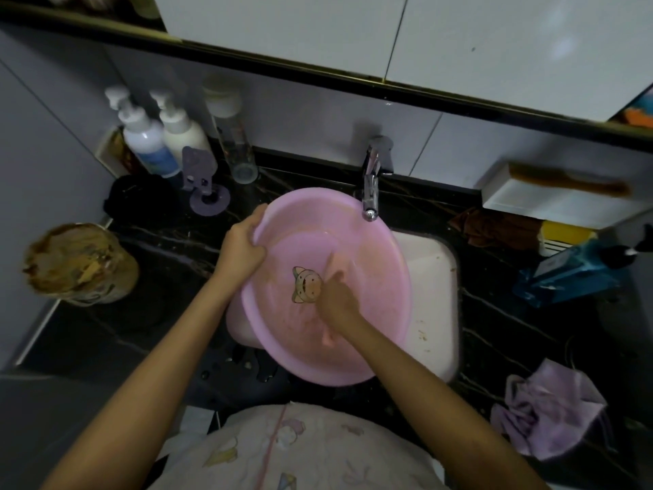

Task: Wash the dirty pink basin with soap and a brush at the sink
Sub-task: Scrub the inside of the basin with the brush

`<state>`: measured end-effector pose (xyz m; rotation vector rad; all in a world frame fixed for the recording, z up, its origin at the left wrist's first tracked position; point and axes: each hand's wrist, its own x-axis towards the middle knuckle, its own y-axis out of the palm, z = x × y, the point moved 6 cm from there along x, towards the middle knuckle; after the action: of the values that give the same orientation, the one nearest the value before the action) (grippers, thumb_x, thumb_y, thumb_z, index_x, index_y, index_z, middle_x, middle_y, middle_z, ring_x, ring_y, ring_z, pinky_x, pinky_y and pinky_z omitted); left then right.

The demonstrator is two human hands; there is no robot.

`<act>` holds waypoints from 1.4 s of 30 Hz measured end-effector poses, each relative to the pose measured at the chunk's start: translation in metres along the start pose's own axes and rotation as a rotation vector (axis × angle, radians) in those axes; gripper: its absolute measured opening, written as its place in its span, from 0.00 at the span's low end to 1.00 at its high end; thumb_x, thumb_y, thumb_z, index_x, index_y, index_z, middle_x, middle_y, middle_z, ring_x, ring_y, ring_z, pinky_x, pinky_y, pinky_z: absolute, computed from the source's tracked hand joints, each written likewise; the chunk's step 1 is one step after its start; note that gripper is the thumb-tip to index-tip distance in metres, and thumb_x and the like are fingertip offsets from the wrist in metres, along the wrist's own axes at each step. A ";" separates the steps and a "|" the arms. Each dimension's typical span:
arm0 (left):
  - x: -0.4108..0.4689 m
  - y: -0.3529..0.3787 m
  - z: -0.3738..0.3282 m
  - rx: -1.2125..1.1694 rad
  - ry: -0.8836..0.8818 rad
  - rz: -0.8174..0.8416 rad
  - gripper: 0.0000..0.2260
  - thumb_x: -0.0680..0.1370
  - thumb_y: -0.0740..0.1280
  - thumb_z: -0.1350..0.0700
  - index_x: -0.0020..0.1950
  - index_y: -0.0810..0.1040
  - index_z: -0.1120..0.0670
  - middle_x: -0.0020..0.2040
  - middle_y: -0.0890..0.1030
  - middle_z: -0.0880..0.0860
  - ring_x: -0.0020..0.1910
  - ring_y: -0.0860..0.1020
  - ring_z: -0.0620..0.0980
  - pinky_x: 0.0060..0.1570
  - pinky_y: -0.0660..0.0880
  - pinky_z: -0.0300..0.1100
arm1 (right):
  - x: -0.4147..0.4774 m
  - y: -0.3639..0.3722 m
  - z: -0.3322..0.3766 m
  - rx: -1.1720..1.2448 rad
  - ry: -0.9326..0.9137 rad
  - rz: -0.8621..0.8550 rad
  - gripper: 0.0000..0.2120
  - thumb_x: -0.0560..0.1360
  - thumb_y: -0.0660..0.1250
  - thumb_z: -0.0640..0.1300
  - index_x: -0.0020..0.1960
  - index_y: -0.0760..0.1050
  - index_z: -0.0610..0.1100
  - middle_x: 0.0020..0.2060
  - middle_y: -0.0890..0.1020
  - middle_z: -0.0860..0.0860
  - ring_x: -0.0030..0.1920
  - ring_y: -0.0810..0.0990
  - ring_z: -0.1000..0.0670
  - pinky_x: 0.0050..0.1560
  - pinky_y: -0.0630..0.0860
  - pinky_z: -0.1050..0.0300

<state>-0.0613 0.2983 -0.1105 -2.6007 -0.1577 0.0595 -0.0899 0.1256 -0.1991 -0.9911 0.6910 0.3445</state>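
left hand (243, 244): fingers curled over the left rim of the pink basin (374, 284), thumb on the outside, a firm hold. the basin sits over the white sink (436, 277), tilted, its open side facing the camera and its far rim just under the spout of the tap (370, 185).

right hand (337, 300): inside the basin, at the centre of its floor, fingers closed around a pink brush (328, 335). the brush is blurred; one end shows beyond the fingers, the other below the wrist.

containers, left to right:
- a brown-stained tub (83, 265) at the counter's left edge, filled with brown matter that cannot be identified.
- two white pump bottles (146, 136) against the wall, side by side, with a clear bottle (235, 143) just right of them. contents cannot be seen.
- the basin: brownish smears across the inner floor near the right hand.
- the sink: brown specks on its right side.
- a white box (551, 203) on the right wall, a brown comb (569, 182) lying on top.

labels: the left pump bottle carries a blue label, too blurred to read. a cartoon animal face (306, 285) is printed on the basin floor, just left of the right hand.
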 end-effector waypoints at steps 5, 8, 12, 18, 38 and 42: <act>0.001 0.001 -0.009 0.041 0.020 0.033 0.31 0.67 0.61 0.66 0.71 0.68 0.53 0.51 0.79 0.54 0.50 0.77 0.51 0.46 0.72 0.37 | -0.028 0.033 0.055 -0.081 -0.355 0.174 0.33 0.80 0.56 0.40 0.77 0.40 0.40 0.59 0.75 0.37 0.55 0.78 0.39 0.45 0.73 0.49; -0.001 -0.002 -0.008 0.081 0.011 0.032 0.32 0.69 0.62 0.68 0.72 0.66 0.53 0.51 0.76 0.52 0.50 0.75 0.49 0.45 0.70 0.35 | 0.005 0.002 0.036 0.044 -0.156 0.040 0.28 0.81 0.51 0.40 0.77 0.43 0.40 0.59 0.76 0.39 0.59 0.76 0.40 0.52 0.71 0.51; -0.001 0.000 -0.009 0.109 0.020 0.019 0.33 0.69 0.60 0.74 0.73 0.65 0.54 0.55 0.78 0.60 0.52 0.77 0.54 0.43 0.70 0.32 | -0.006 0.002 0.014 -0.086 0.001 0.061 0.30 0.80 0.54 0.37 0.76 0.42 0.35 0.69 0.68 0.39 0.65 0.72 0.41 0.56 0.72 0.51; -0.004 -0.003 -0.015 0.097 0.010 0.037 0.33 0.68 0.61 0.67 0.73 0.63 0.56 0.58 0.77 0.63 0.53 0.74 0.50 0.48 0.68 0.35 | -0.012 0.022 0.051 -0.126 -0.322 0.087 0.32 0.79 0.56 0.39 0.77 0.42 0.39 0.60 0.75 0.37 0.55 0.77 0.40 0.50 0.74 0.48; 0.002 -0.003 0.002 0.164 -0.052 0.135 0.36 0.70 0.62 0.73 0.76 0.57 0.57 0.72 0.66 0.58 0.70 0.66 0.53 0.62 0.63 0.37 | -0.011 0.030 0.024 -0.115 -0.276 0.104 0.32 0.80 0.54 0.38 0.77 0.39 0.41 0.62 0.73 0.37 0.59 0.76 0.39 0.52 0.72 0.50; 0.003 -0.002 -0.003 0.161 -0.043 0.141 0.36 0.70 0.63 0.72 0.76 0.57 0.56 0.71 0.68 0.58 0.65 0.68 0.47 0.58 0.66 0.37 | 0.006 0.004 -0.004 -0.058 -0.023 0.043 0.31 0.80 0.52 0.37 0.76 0.38 0.37 0.66 0.71 0.38 0.62 0.74 0.40 0.53 0.72 0.51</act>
<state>-0.0588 0.2990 -0.1072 -2.4468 0.0157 0.1713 -0.0888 0.1240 -0.2071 -1.0269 0.6856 0.4151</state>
